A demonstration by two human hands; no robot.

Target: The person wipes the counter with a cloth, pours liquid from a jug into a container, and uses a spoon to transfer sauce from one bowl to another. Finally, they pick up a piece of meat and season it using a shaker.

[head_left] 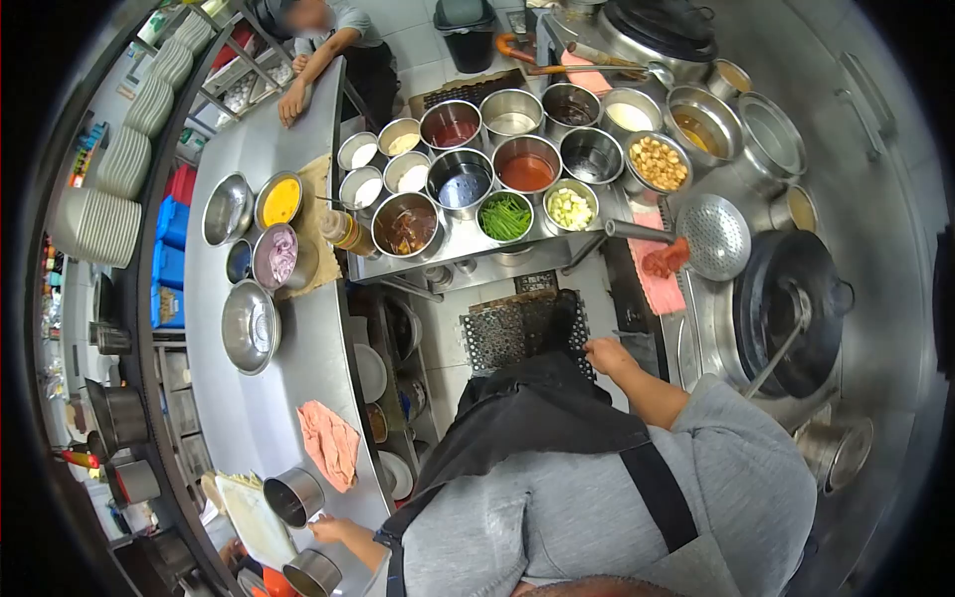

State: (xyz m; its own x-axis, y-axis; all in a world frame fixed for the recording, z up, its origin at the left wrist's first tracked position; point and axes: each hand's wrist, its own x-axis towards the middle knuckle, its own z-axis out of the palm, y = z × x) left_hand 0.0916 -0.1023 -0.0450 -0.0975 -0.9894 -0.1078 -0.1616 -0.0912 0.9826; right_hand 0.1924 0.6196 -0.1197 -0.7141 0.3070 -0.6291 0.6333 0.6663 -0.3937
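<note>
At the lower left, my left hand (334, 529) is closed at the edge of a steel pot (310, 490), which is held tilted with its dark inside showing. A second steel pot (312, 574) is just below that hand. My right hand (608, 355) hangs beside my dark apron (537, 418), above the floor, with its fingers curled and nothing visible in them. A crumpled pink cloth (328, 446) lies on the left steel counter (229, 418) near the tilted pot, and a white cutting board (257, 522) is just left of it.
Ahead, a steel stand (468, 254) bears several pots of sauces, chopped greens (504, 216) and powders. On my right are a wok (786, 338) with a ladle and a perforated skimmer (712, 237). Bowls (251, 328) stand on the left counter, where another person's arm (320, 65) rests.
</note>
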